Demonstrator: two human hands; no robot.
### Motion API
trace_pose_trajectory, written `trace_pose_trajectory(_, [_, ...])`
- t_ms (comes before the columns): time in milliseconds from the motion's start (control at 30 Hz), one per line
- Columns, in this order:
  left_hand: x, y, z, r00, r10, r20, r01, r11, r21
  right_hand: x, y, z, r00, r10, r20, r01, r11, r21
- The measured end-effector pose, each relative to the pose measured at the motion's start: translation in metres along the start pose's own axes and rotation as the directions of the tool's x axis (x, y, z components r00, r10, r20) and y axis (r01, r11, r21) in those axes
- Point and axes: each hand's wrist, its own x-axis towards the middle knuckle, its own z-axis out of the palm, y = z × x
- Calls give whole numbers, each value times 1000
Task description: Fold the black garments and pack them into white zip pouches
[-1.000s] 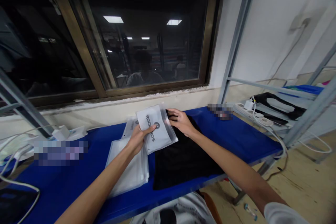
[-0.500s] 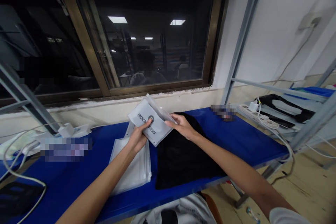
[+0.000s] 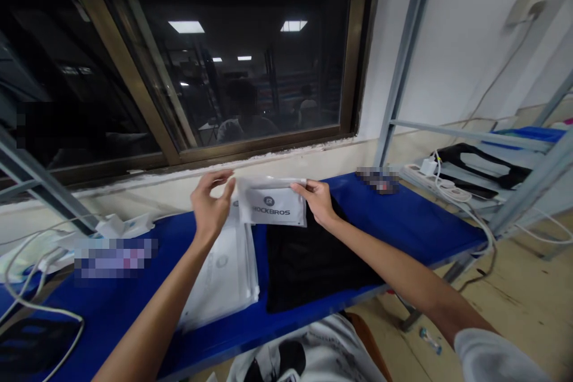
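A small white pouch printed ROCKBROS [image 3: 275, 206] hangs level above the table, gripped at its upper right corner by my right hand [image 3: 319, 200]. My left hand [image 3: 212, 203] is raised just left of the pouch, fingers curved and apart, holding nothing; thumb and index point toward the pouch's upper left corner. Under the pouch and right arm lies a folded black cloth [image 3: 308, 268]. To its left are flat translucent zip bags [image 3: 224, 280], stacked, partly behind my left wrist.
The blue table [image 3: 134, 322] stands against a window wall. Power strips with white cables [image 3: 134, 225] lie at the left, another strip [image 3: 418, 176] at the right. Metal posts [image 3: 405, 59] rise on both sides. A dark mesh object [image 3: 36, 340] sits at the lower left.
My left hand has let go of the pouch and moved up and left. The pouch has turned from tilted to nearly level, still in my right hand. The view has shifted slightly.
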Motion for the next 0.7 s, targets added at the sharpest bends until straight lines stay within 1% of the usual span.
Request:
trace_pose_trajectory(33, [1,13,9,984,127,127,-136,989,57,-2,-1,-1,998,-59,13,60,996,-70])
trace_pose_trajectory(67, [3,25,21,932,242,269,-262,964,43,-3,-3,-2,990,-134,36,138,980,-146])
trace_pose_trajectory(100, [4,35,34,860,324,394,-361,932,21,-4,-4,-3,974,-217,70,227,949,-218])
trace_pose_trajectory(133, [5,42,47,790,355,501,-417,909,14,-3,-5,-5,950,-293,110,313,908,-279])
trace_pose_trajectory(167, [5,45,60,732,359,579,-446,895,9,-2,-5,-7,924,-350,154,382,865,-325])
trace_pose_trajectory(200, [6,46,70,707,348,615,-454,891,18,0,-5,-8,900,-386,203,435,822,-368])
trace_pose_trajectory(233, [6,44,78,702,331,631,-447,894,27,2,-5,-10,881,-400,255,473,780,-410])
trace_pose_trajectory(267, [6,40,84,713,316,626,-428,903,32,3,-5,-12,867,-396,303,496,745,-446])
trace_pose_trajectory(300, [6,36,87,734,304,607,-402,915,29,4,-4,-13,859,-381,341,507,719,-475])
trace_pose_trajectory(367, [5,28,89,770,284,572,-352,936,9,6,-3,-14,854,-353,382,514,690,-510])
trace_pose_trajectory(433, [4,24,86,790,267,551,-319,948,-2,6,-5,-15,853,-360,378,516,688,-510])
trace_pose_trajectory(500, [7,22,82,804,248,540,-307,952,20,10,-8,-19,855,-404,326,518,706,-484])
trace_pose_trajectory(567, [16,18,73,815,214,538,-291,955,61,18,-11,-27,859,-456,235,511,725,-463])
trace_pose_trajectory(633, [29,10,62,829,160,536,-253,962,103,32,-10,-38,864,-488,124,485,742,-463])
trace_pose_trajectory(700, [45,-1,48,852,95,515,-187,974,129,45,-6,-49,863,-505,24,459,763,-455])
